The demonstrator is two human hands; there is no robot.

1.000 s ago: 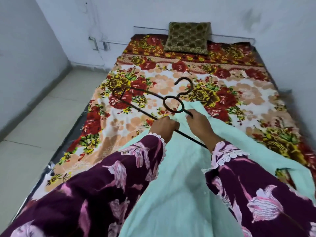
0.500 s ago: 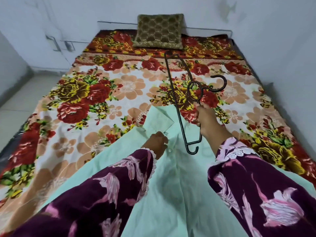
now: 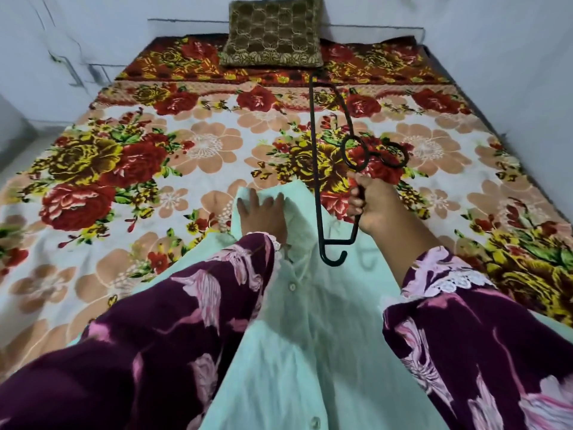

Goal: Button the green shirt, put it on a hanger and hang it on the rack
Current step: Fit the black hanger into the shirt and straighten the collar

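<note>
Two hands now split: right hand (image 3: 370,204) clamped on the black hanger (image 3: 314,169), swung upright at centre right, left hand (image 3: 263,214) flat and spread on the green shirt (image 3: 310,352) collar (buttoned, lower centre), ready for insertion.

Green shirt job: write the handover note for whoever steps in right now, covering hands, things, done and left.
Left hand: open, flat on the green shirt near its collar, pressing it to the floral bedspread.
Right hand: closed on the black hanger, held upright above the shirt and turned on end, hook pointing right.
Shirt: lies front up on the bed; the visible buttons look fastened.
Done: buttoning, as far as can be seen; hanger picked up.
Left: feed the hanger into the shirt, then hang it. The rack is not in view.
</note>
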